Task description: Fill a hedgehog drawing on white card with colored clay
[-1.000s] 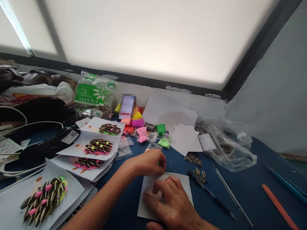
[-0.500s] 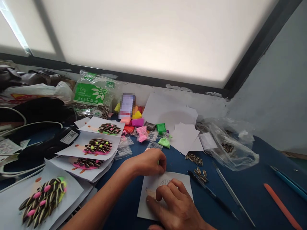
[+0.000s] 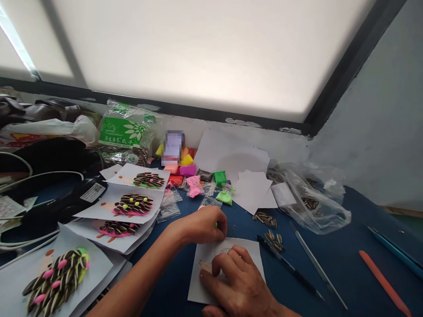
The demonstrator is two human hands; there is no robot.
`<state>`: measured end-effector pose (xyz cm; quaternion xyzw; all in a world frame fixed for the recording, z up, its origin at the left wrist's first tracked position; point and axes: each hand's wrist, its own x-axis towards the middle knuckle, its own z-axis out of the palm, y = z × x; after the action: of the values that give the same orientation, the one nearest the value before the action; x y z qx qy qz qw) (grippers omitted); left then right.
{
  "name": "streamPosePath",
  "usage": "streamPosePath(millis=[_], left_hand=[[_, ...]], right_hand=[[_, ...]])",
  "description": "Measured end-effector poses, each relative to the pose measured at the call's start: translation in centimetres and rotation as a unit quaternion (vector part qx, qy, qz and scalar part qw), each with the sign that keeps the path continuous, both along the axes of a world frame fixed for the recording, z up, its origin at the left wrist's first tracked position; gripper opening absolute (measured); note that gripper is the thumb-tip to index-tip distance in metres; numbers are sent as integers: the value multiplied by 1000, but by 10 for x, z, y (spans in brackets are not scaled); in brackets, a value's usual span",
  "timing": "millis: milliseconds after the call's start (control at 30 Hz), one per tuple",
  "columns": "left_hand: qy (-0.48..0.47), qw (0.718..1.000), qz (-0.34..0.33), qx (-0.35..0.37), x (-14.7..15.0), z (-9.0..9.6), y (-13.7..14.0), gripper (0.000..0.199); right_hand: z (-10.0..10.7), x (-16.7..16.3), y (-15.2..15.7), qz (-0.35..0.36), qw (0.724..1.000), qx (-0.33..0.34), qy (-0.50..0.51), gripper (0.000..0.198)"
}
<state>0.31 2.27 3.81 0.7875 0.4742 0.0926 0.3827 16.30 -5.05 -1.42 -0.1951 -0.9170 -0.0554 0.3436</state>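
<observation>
A small white paper sheet (image 3: 194, 286) lies before me, with a patch of beige clay (image 3: 205, 266) at its left and a partly covered dark drawn pattern above it. My right hand (image 3: 239, 279) rests on the sheet, fingers bent. Its thumb and forefinger press at the beige clay. At the sheet's top edge my left hand (image 3: 206, 223) is closed, and a bit of green clay (image 3: 216, 225) shows among its curled fingers. Most of that piece is hidden.
Finished seed-and-clay hedgehog cards (image 3: 132, 203) are stacked at the left. Clay packets (image 3: 220, 178) and a phone (image 3: 173, 147) stand behind. On the right lie sunflower seeds (image 3: 265, 219), a pen (image 3: 289, 266), a metal strip (image 3: 317, 264), an orange tool (image 3: 381, 279) and a plastic bag (image 3: 325, 218).
The whole view has shifted slightly, so things appear a little further left. Both hands keep nearly the same places over the sheet.
</observation>
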Motion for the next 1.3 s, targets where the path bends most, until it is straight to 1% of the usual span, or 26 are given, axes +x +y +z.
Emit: streamPosePath(millis=[100, 333, 467, 567, 700, 800, 867, 1000, 1133, 1233, 1300], left_hand=[[-8, 1000, -2, -9, 0, 0, 1, 15], [-15, 1000, 5, -6, -1, -1, 1, 12], [-27, 999, 7, -18, -2, -1, 1, 11], [-23, 1000, 10, -15, -1, 0, 1, 11], [-19, 1000, 5, -12, -1, 2, 0, 11], [-19, 1000, 4, -19, -2, 2, 0, 10], [-25, 999, 6, -24, -2, 2, 0, 10], [-61, 996, 14, -66, -4, -1, 2, 11], [-119, 987, 4, -112, -10, -5, 6, 9], [-170, 976, 6, -133, -15, -9, 8, 14], [-188, 972, 7, -139, -17, -11, 10, 16]], right_hand=[[4, 4, 1, 11, 1000, -9, -7, 57], [2, 5, 1, -7, 999, -34, -25, 54], [0, 5, 1, -11, 995, -79, -66, 47], [1, 5, 1, -14, 991, -110, -82, 45], [9, 7, -1, -14, 985, -153, -80, 45], [17, 10, -4, -12, 987, -152, -55, 48], [21, 11, -6, -15, 987, -152, -46, 44], [24, 11, -9, -26, 983, -169, -65, 38], [24, 7, -9, -34, 972, -211, -96, 36], [25, 6, -8, -36, 966, -230, -115, 35], [27, 7, -9, -31, 967, -229, -105, 36]])
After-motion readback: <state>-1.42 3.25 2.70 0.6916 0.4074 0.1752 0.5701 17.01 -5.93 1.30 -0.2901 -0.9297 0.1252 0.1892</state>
